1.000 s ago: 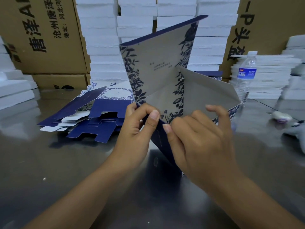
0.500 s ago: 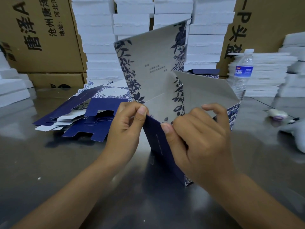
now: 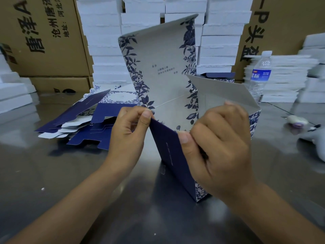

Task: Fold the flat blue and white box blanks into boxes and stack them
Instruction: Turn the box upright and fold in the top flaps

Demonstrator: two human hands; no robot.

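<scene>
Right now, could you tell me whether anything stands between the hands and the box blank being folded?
Nothing visible does. The left hand and right hand both pinch the half-folded box at its dark blue panel. The pile of flat blanks lies to its left, the water bottle behind right.

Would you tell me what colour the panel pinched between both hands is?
The panel is dark navy blue, best seen in the head view.
</scene>
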